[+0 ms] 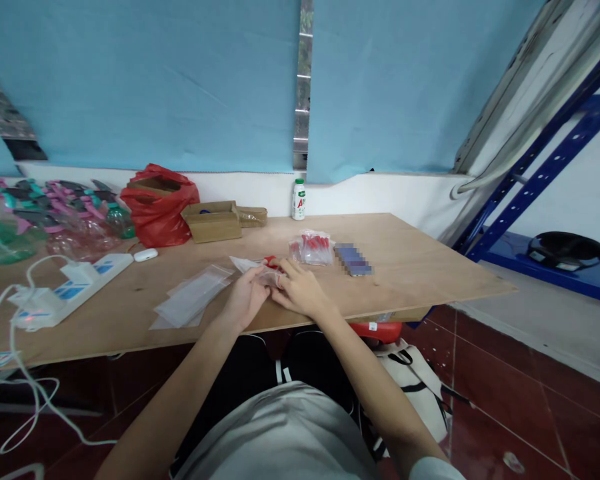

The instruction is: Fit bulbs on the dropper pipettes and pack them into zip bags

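Near the table's front edge, my left hand (246, 298) and my right hand (303, 288) come together around a small transparent plastic bag (267, 278). Fingers of both hands are closed on the bag, and part of it is hidden by them. Just beyond the fingertips shows a red item (270, 261) whose kind I cannot make out. To the left of my left hand lies a loose stack of flat transparent bags (193, 299). Past my right hand sits a pile of filled transparent bags (314, 250) with red pieces inside.
A phone (353, 259) lies right of the filled bags. Behind stand a white bottle (299, 200), an open cardboard box (215, 223) and a red plastic bag (160, 207). At left are a power strip (87, 290), a white earbud case (145, 255) and several spray bottles (87, 230).
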Demonstrator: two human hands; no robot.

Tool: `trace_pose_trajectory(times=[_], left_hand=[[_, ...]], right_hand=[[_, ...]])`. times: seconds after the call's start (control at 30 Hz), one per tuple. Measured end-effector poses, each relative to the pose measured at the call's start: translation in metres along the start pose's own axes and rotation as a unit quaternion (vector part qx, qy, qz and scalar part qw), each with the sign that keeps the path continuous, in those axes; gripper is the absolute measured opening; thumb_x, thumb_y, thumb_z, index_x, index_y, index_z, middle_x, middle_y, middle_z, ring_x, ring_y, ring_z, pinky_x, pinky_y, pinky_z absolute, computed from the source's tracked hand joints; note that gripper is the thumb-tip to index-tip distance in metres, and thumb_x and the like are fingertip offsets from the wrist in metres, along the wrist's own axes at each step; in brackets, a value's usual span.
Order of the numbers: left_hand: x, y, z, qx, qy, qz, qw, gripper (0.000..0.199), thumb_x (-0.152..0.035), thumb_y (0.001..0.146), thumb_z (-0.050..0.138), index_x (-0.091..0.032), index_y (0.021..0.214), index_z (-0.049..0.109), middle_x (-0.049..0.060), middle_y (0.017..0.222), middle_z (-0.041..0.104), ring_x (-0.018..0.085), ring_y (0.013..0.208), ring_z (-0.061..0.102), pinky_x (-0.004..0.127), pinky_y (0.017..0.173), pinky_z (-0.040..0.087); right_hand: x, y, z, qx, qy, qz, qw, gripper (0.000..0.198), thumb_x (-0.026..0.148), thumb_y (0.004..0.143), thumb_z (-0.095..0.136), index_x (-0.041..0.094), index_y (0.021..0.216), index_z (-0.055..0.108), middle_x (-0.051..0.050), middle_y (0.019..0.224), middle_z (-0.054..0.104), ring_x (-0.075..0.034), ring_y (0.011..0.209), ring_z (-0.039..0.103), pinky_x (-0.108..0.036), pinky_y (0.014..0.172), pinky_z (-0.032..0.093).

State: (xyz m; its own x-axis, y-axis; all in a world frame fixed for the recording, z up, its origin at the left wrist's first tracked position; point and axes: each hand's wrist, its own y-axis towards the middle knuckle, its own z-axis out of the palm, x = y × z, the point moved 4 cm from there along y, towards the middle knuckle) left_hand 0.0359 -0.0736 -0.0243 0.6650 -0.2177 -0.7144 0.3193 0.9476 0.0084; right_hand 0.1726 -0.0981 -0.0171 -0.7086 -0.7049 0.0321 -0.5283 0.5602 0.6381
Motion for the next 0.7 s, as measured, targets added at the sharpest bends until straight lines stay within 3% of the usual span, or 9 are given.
trace_pose_trajectory(times=[0.2,0.4,0.53,0.63,0.7], left_hand=[[-0.007,-0.003,0.004,-0.016,0.002,0.016,1.0,0.014,-0.017,0.093,0.062,-0.013,0.102,0.072,0.01,0.102,0.079,0.02,0.092,0.074,0.032,0.09,0.059],[-0.017,-0.006,0.002,-0.061,-0.036,0.035,0.997,0.032,-0.023,0.097,0.056,-0.012,0.125,0.065,0.016,0.118,0.076,0.027,0.109,0.075,0.041,0.096,0.062],[-0.028,0.0,-0.011,-0.093,-0.067,0.08,0.99,0.029,-0.024,0.097,0.054,-0.019,0.123,0.064,0.015,0.132,0.07,0.029,0.128,0.068,0.045,0.103,0.061],[-0.034,0.005,-0.022,-0.134,-0.075,0.103,0.983,0.02,-0.02,0.095,0.056,-0.022,0.112,0.064,0.012,0.134,0.067,0.027,0.133,0.064,0.044,0.108,0.059],[-0.037,0.009,-0.028,-0.148,-0.081,0.099,0.981,0.013,-0.02,0.094,0.056,-0.022,0.106,0.063,0.01,0.132,0.067,0.026,0.131,0.065,0.045,0.109,0.058]], right_hand=[[0.003,0.0,-0.002,0.001,-0.012,-0.02,1.0,0.02,0.03,0.104,0.06,0.023,0.118,0.073,-0.014,0.142,0.061,-0.03,0.128,0.056,-0.041,0.092,0.062],[0.003,-0.002,-0.009,-0.037,0.042,-0.02,0.998,0.034,0.024,0.103,0.059,0.031,0.135,0.069,-0.011,0.147,0.058,-0.028,0.127,0.059,-0.041,0.096,0.06],[-0.01,-0.004,-0.014,-0.078,0.05,0.032,0.995,0.026,0.022,0.103,0.058,0.027,0.124,0.073,-0.011,0.128,0.069,-0.026,0.114,0.065,-0.04,0.099,0.056],[-0.021,-0.004,-0.007,-0.01,0.045,0.079,0.996,0.011,0.027,0.102,0.064,0.026,0.108,0.073,-0.005,0.103,0.075,-0.024,0.095,0.07,-0.034,0.086,0.054],[-0.025,-0.005,-0.001,0.056,0.028,0.114,0.992,0.011,0.033,0.1,0.068,0.027,0.109,0.073,-0.003,0.094,0.077,-0.023,0.086,0.071,-0.032,0.078,0.051]])
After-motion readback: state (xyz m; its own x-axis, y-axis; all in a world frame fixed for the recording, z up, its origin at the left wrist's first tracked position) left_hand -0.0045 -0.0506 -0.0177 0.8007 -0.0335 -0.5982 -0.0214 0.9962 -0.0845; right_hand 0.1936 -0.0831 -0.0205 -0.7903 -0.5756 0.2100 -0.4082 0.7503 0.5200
